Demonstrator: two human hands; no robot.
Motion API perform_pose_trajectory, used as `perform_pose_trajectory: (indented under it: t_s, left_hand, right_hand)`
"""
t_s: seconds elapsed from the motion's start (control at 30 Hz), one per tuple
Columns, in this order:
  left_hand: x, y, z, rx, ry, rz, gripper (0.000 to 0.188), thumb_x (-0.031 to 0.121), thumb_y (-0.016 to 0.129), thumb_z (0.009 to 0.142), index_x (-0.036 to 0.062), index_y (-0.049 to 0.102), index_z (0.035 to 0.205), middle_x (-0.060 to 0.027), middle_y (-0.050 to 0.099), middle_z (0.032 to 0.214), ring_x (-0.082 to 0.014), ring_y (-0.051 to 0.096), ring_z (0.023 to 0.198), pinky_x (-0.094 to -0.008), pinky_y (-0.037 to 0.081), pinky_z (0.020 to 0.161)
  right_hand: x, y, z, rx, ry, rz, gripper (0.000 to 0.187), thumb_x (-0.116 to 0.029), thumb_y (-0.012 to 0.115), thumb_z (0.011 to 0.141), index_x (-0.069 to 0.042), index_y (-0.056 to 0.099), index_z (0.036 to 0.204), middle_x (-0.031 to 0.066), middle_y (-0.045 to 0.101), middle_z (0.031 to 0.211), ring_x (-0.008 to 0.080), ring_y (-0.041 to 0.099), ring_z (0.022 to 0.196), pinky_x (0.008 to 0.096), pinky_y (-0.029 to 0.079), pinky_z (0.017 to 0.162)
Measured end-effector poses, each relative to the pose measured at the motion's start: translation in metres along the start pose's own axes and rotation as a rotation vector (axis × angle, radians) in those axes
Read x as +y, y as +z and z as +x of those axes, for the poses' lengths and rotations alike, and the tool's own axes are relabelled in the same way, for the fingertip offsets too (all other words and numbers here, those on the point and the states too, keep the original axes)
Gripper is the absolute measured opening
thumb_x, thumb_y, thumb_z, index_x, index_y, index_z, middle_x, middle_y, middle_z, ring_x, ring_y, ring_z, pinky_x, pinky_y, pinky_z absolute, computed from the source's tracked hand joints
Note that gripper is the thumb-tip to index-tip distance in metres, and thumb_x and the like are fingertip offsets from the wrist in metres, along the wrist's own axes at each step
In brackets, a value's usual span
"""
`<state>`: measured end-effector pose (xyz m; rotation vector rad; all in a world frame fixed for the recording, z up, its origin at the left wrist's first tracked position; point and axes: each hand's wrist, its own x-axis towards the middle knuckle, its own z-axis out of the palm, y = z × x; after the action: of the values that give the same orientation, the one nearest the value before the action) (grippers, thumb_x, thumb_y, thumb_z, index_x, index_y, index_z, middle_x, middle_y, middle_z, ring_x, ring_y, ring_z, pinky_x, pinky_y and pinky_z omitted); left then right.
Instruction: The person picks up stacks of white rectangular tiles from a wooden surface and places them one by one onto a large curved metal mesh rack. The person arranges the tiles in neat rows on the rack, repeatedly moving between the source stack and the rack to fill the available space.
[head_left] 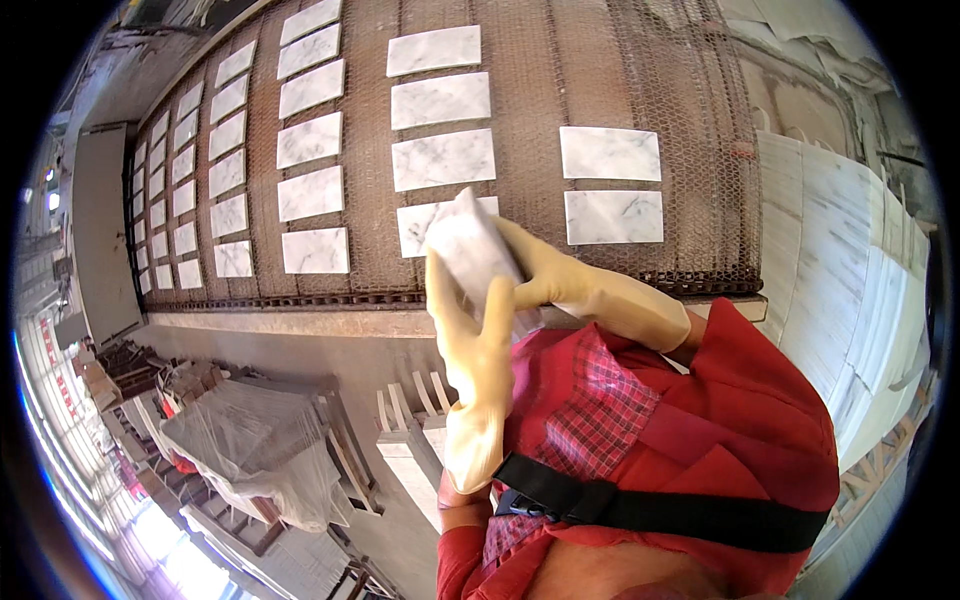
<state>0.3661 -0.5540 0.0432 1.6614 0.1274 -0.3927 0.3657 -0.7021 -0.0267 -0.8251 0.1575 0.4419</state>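
Mesh conveyor [520, 60], laid tiles [610, 153], gloved hand [478, 370] gripping marble tile [468, 245]

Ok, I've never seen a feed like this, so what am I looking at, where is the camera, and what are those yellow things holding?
It is a single fisheye picture from a camera worn on a person's head, looking down, so straight edges bend near the rim. The yellow things are the person's own gloved hands: the left hand and the right hand together hold one white marble tile, tilted. Beyond them runs a wire mesh belt with rows of similar marble tiles lying flat. On the right stands a stack of marble slabs. Lower left, a plastic-wrapped pallet sits on the floor.
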Motion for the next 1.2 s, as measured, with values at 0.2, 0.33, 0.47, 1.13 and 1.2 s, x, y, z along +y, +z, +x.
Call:
perform_pose_trajectory:
  t_s: [0.2,0.33,0.47,1.13,1.2]
  left_hand:
    - [-0.006,0.008,0.018,-0.11,-0.041,-0.138,0.086,0.009,0.073,0.096,0.004,0.031,0.172,-0.021,0.053,0.16,-0.0328,0.057,0.144,-0.0468,0.046,0.119]
    - [-0.006,0.01,0.028,-0.175,-0.097,-0.276,0.087,0.013,0.075,0.097,0.0035,0.031,0.172,-0.0197,0.053,0.16,-0.0312,0.055,0.145,-0.0467,0.044,0.121]
    - [-0.015,0.002,0.033,-0.201,-0.114,-0.318,0.085,0.016,0.077,0.097,0.0004,0.034,0.169,-0.0188,0.055,0.158,-0.029,0.057,0.142,-0.0449,0.044,0.121]
    - [-0.109,-0.044,0.001,0.105,-0.325,-0.636,0.082,0.034,0.072,0.09,0.0022,0.046,0.161,-0.0191,0.065,0.141,-0.0377,0.068,0.122,-0.053,0.058,0.104]
    - [-0.103,-0.042,-0.011,0.142,-0.353,-0.643,0.083,0.037,0.073,0.09,0.0031,0.046,0.161,-0.0191,0.065,0.14,-0.038,0.068,0.121,-0.0532,0.058,0.103]
  right_hand:
    - [0.007,-0.029,0.007,0.023,-0.134,-0.108,0.13,-0.026,0.099,0.065,-0.003,0.029,0.172,0.0138,0.054,0.159,0.0257,0.052,0.148,0.0428,0.042,0.124]
    - [0.002,-0.043,0.005,0.068,-0.171,-0.315,0.133,-0.029,0.099,0.063,-0.002,0.028,0.172,0.0147,0.053,0.16,0.0266,0.051,0.149,0.0439,0.04,0.125]
    - [-0.002,-0.049,0.001,0.058,-0.17,-0.36,0.135,-0.033,0.101,0.062,-0.002,0.03,0.172,0.0164,0.051,0.163,0.0292,0.048,0.152,0.0441,0.036,0.127]
    - [-0.171,-0.168,-0.004,0.212,-0.01,-0.764,0.138,-0.025,0.096,0.054,-0.01,0.029,0.173,0.0196,0.062,0.141,0.0371,0.06,0.134,0.0579,0.047,0.121]
    - [-0.192,-0.191,0.012,0.223,-0.01,-1.088,0.135,-0.018,0.094,0.055,-0.016,0.03,0.174,0.0175,0.065,0.137,0.0383,0.064,0.129,0.0518,0.05,0.12]
